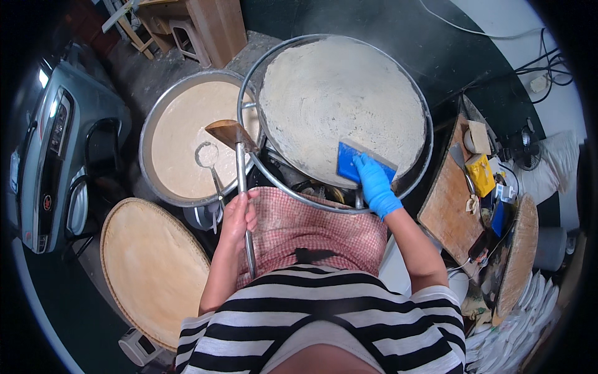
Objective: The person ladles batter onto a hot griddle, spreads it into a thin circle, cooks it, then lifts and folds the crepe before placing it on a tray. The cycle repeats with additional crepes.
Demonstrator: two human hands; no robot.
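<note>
My left hand (238, 215) is closed around the metal handle of a wooden batter spreader (229, 134). Its wooden head hangs over the right rim of a big pot of pale batter (177, 128), where a ladle (207, 157) rests with its bowl in the batter. In a blue glove, my right hand (375, 186) grips a blue scraper (349, 161), its edge at the lower right part of the round griddle (336, 93). A thin pale layer of batter covers most of the griddle. A metal ring (272, 169) runs around it.
A round woven tray (152, 262) lies at the lower left. To the right stands a wooden board (445, 209) with a metal spatula (461, 163), a yellow packet (479, 174) and a phone (478, 245). A fan (523, 148) and stacked white bags (517, 324) are beyond. A parked vehicle (75, 143) fills the left.
</note>
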